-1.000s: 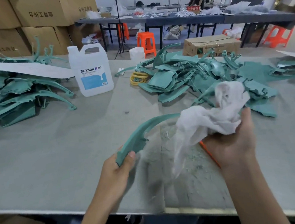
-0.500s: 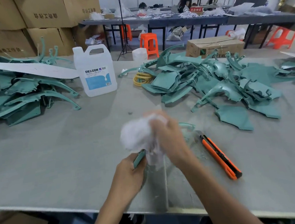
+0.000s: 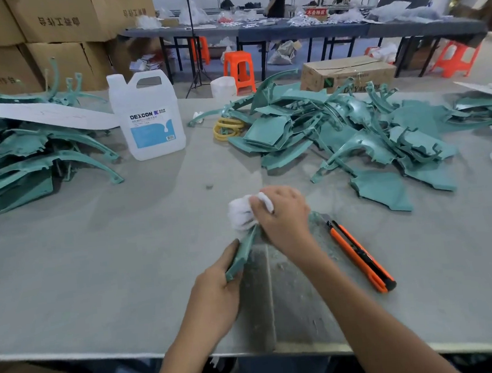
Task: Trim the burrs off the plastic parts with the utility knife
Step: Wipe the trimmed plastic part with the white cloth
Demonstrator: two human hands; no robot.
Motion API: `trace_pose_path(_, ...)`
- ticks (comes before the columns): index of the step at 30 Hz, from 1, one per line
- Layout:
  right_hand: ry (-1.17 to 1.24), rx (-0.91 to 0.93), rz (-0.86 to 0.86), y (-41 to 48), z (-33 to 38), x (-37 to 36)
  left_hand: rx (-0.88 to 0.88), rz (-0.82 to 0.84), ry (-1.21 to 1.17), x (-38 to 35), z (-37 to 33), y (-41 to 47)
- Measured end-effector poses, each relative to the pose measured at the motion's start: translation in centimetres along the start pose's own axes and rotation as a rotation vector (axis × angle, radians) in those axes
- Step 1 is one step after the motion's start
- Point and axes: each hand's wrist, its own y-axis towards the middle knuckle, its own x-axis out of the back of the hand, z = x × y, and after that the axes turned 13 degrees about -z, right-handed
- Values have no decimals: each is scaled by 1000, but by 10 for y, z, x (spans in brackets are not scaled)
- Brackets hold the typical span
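Two-handed at the desk front. Gripping a teal part by its near end in the left hand, fingers curled round it. Pressing a white cloth onto it with the right hand, fingers bunched on the cloth. Just right of that wrist, untouched on the desk: the knife. Heaped behind: more parts.

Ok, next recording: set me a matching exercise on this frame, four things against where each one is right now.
Things:
1. utility knife
2. white cloth
3. curved green part
4. DEXCON jug

Places:
A. gripped at one end by the left hand
B. standing upright on the table
C. lying flat on the table, in no hand
D. bunched in the right hand

Pairs: 1-C, 2-D, 3-A, 4-B
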Motion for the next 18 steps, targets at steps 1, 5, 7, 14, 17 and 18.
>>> trace_pose_path(1, -89, -24, -1, 10, -13, -2, -1, -4, 17, -1, -2, -1)
trace_pose_path(5, -427, -125, 46, 38, -78, 11, -11, 0, 0, 0, -1, -5)
trace_pose_path(7, -644, -115, 81, 45, -109, 25, 3, -16, -14, 1, 1, -2)
trace_pose_path(14, -294, -99, -250, 76, -93, 45, 27, -46, -121, 1, 11, 5)
trace_pose_path(17, -20, 46, -130, 48, -37, 35, 47, -100, -169, 0, 12, 4)
trace_pose_path(18, 68, 115, -24, 33, -18, 28, 57, -116, -192, 0, 13, 3)
